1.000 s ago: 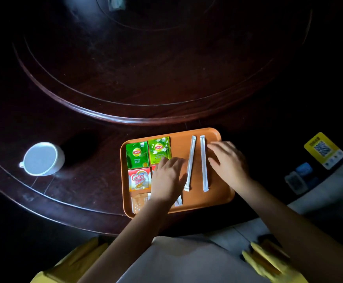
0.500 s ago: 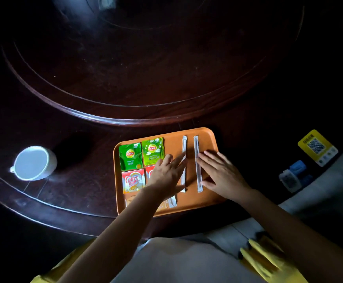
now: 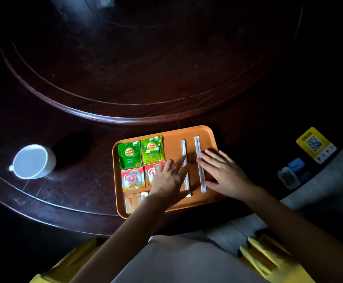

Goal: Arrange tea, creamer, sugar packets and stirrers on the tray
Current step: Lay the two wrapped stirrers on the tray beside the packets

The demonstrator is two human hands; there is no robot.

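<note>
An orange tray (image 3: 205, 132) lies on the dark table's near edge. Two green Lipton tea packets (image 3: 129, 154) (image 3: 152, 149) sit side by side at its far left. Below them are two red Coffee mate creamer packets (image 3: 133, 179) (image 3: 152, 170), the right one partly under my left hand (image 3: 170, 183). A tan sugar packet (image 3: 133, 203) lies at the near left. Two wrapped white stirrers (image 3: 184, 153) (image 3: 197, 146) run lengthwise on the right half. My left hand lies flat with fingertips on the left stirrer. My right hand (image 3: 225, 173) rests flat with fingertips on the right stirrer.
A white cup (image 3: 33, 161) stands on the table to the left. A raised round turntable (image 3: 146, 58) fills the table's middle behind the tray. A yellow QR-code card (image 3: 315, 144) and small blue items (image 3: 293, 172) lie at the right. Yellow chair parts (image 3: 268, 260) show below.
My right hand slid left from the tray's right edge onto the right stirrer. My left hand spread its fingers onto the left stirrer. The stirrers now lie slightly further apart.
</note>
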